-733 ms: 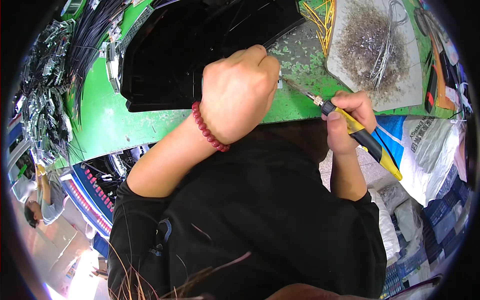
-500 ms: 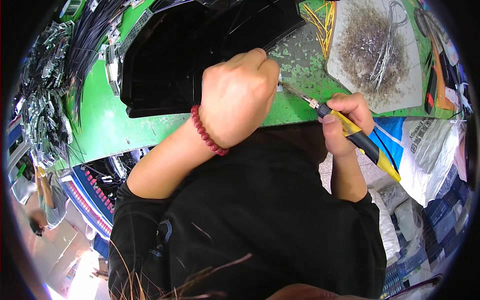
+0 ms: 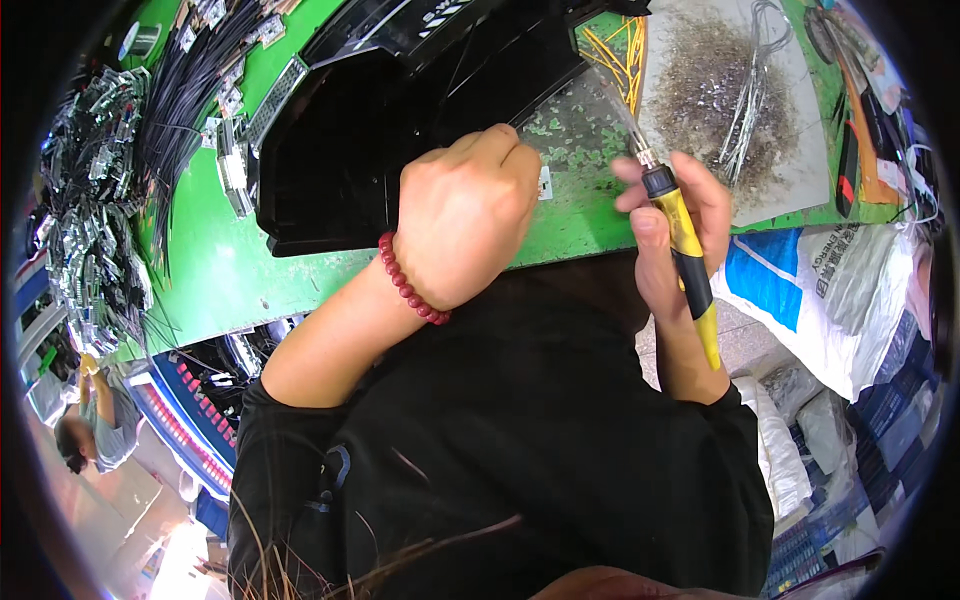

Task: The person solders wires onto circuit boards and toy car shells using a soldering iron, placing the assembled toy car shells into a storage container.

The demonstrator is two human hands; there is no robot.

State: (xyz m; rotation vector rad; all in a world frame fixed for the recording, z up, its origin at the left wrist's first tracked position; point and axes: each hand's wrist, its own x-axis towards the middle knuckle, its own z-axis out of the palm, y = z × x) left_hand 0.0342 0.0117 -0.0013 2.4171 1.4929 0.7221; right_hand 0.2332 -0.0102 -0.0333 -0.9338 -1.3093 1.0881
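Observation:
My left hand [image 3: 468, 210], a red bead bracelet [image 3: 405, 282] at its wrist, is closed over the front of the green bench. Its fingertips are turned away from view, and what they hold is hidden. A small whitish piece [image 3: 545, 183] shows just right of those fingers. In my right hand [image 3: 702, 205] is a yellow and black soldering iron [image 3: 690, 250]. Its metal tip points up and slightly left, toward the yellow sticks, apart from my left hand. Some fingers of the right hand are lifted off the handle.
A large black plastic tray [image 3: 325, 160] lies beyond my left hand. Grey board [image 3: 690, 165] with dark residue and wire solder [image 3: 745, 110] is at the right, beside yellow sticks [image 3: 628, 60]. Metal parts [image 3: 95, 200] and black cables [image 3: 190, 120] fill the left. Another person [image 3: 100, 425] is far left.
The soldering iron's tip has moved away from beside my left hand and swung upward, its handle now steeper. My left hand sits slightly lower and stays closed.

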